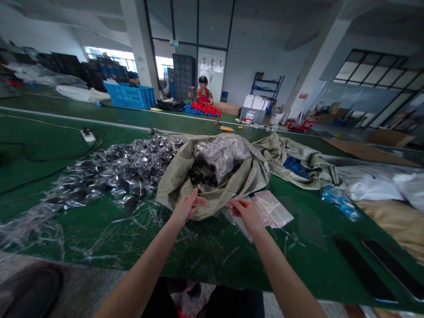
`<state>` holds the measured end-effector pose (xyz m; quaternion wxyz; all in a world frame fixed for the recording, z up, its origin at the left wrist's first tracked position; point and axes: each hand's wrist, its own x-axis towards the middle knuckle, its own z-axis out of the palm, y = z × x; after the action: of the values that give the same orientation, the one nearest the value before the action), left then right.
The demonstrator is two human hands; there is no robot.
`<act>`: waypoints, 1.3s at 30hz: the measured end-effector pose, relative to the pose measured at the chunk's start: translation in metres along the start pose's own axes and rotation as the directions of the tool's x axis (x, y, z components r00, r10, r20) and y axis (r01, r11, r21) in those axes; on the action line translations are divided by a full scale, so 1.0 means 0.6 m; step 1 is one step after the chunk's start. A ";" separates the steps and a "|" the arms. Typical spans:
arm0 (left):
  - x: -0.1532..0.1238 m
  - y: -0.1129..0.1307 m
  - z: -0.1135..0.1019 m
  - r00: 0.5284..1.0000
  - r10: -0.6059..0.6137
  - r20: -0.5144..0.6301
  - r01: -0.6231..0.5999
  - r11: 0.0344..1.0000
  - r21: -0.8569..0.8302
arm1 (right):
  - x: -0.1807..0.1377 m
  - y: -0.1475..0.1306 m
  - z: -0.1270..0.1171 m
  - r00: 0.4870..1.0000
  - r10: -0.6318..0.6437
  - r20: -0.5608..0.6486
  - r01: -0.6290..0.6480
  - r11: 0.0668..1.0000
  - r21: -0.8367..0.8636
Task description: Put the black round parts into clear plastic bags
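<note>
My left hand [188, 206] is at the near rim of an open woven sack [174, 176], thumb up and fingers stretched out, with nothing plainly held. Right of it, my right hand [245, 213] pinches a thin clear plastic bag [228, 211], whose edges are hard to make out. Dark round balls [208, 179] lie inside the sack, partly covered by crumpled clear plastic [227, 152]. Just beyond my right hand is a stack of flat clear bags [273, 210]. To the left spreads a heap of dark balls wrapped in clear film [129, 165].
Strips of clear film [132, 238] litter the green table [205, 265]. Two dark phone-like slabs [366, 269] lie at right, near a second sack [281, 150] with blue contents. A power strip [88, 135] with cables is at left. Across the table sits another person [203, 92].
</note>
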<state>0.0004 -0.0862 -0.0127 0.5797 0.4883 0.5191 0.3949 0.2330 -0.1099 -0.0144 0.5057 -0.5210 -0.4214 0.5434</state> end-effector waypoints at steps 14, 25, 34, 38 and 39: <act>-0.076 -0.001 0.043 0.797 0.565 0.214 -0.539 0.506 0.673 | -0.007 -0.017 0.051 0.982 -0.168 -0.082 0.122 0.908 -0.400; -0.056 0.051 -0.017 0.934 0.274 0.229 -0.356 0.761 0.543 | -0.006 -0.052 0.028 0.898 -0.376 0.230 0.440 0.747 -0.498; -0.049 0.067 -0.031 0.909 0.258 0.328 -0.400 0.762 0.509 | -0.012 -0.095 0.056 0.875 -0.123 0.468 0.389 0.753 -0.530; -0.056 0.067 -0.022 0.856 0.516 -0.036 -0.381 0.677 0.630 | -0.018 -0.099 0.073 0.887 -0.295 0.354 0.461 0.567 -0.683; -0.061 0.067 -0.016 0.820 0.553 -0.145 -0.339 0.674 0.656 | -0.021 -0.099 0.078 0.871 -0.378 0.315 0.478 0.499 -0.723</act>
<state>-0.0128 -0.1112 0.0348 0.1808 0.6860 0.5689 0.4159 0.1923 -0.1114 0.0506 0.3203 -0.5343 -0.7586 0.1908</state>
